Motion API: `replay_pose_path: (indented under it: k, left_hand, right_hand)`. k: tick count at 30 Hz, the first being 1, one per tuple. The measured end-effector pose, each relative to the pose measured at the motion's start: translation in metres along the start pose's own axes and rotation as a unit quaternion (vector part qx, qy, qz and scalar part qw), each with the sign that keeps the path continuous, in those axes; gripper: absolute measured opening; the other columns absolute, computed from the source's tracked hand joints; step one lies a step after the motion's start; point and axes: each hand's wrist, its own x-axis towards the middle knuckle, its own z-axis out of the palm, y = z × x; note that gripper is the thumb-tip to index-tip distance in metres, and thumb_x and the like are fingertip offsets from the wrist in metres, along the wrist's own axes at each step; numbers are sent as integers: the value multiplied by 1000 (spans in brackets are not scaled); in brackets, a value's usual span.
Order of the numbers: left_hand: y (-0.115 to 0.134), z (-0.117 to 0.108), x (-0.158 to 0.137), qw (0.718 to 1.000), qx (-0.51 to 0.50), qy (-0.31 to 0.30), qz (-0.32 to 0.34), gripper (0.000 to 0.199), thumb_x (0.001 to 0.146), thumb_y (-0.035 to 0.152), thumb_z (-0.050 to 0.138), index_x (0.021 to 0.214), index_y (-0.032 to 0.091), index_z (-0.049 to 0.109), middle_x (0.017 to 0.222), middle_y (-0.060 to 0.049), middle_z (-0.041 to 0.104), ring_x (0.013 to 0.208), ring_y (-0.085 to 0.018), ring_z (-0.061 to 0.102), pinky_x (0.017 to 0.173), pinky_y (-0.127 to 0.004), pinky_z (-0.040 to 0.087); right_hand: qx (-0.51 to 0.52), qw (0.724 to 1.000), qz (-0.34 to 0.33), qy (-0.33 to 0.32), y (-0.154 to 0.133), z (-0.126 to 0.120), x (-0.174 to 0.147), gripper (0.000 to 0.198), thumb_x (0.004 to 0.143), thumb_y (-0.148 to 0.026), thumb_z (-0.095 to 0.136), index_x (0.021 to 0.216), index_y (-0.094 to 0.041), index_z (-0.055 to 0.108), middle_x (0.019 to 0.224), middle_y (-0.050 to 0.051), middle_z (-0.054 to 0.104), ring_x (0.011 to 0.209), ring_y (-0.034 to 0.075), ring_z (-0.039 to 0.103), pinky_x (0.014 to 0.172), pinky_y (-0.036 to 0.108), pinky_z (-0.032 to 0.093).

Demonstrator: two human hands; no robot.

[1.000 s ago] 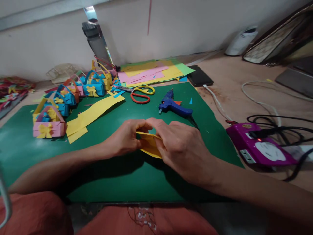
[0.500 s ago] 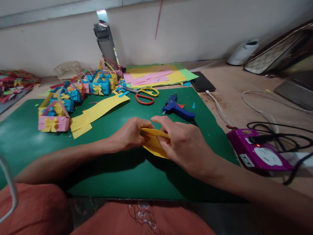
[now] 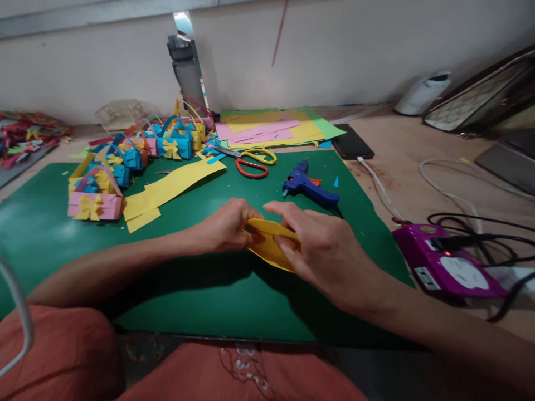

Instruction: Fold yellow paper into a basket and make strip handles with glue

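Observation:
A folded piece of yellow paper is held between my two hands, above the green mat. My left hand pinches its left end, fingers curled. Around the right end closes my right hand, its thumb in front of the paper and its index finger stretched along the top. Beyond the hands lie a blue glue gun and scissors with one yellow and one red handle. Yellow paper strips rest on the mat to the left.
Several small paper baskets with bows stand at the left. Stacked coloured sheets, a dark phone and a grey bottle are at the back. A purple power strip with cables sits at right.
My right thumb has shifted a little along the front of the yellow paper, which stays held in both hands. The whole view has moved slightly, so things appear further right.

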Motion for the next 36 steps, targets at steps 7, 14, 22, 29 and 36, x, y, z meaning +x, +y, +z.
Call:
replay_pose_path:
  k: [7,14,22,29,36]
  left_hand:
    - [5,0,-1,999,30,-3,29,14,63,9,46,57,12,59,62,1,61,61,-9,54,53,-16,40]
    - [4,2,0,998,0,1,65,15,68,11,50,57,12,61,60,1,61,63,-9,56,56,-16,44]
    - [5,3,0,996,-67,-11,54,14,68,11,53,68,11,67,63,1,63,62,-9,56,60,-19,46]
    - [1,1,0,999,-9,-22,31,20,65,6,50,70,13,68,64,3,63,60,-8,53,54,-16,40]
    - [0,-3,0,992,121,-19,8,16,60,5,50,63,12,64,56,4,57,57,-8,48,51,-16,34]
  right_hand:
    - [9,999,-23,29,2,5,-2,35,77,-7,43,109,-16,54,75,6,67,66,17,61,57,25,42]
    - [22,996,-59,58,3,4,-5,37,74,-6,43,108,-13,53,75,5,67,65,18,62,56,27,44]
    - [28,987,-119,105,3,10,-5,38,77,-2,41,113,-12,50,74,3,67,59,15,57,59,28,42]
    - [34,983,-145,110,2,12,-7,36,79,-1,39,113,-8,50,72,4,66,58,14,54,63,29,42]
    - [38,982,-150,105,0,12,-8,37,78,-1,38,113,-6,50,67,3,65,57,14,56,67,31,42]
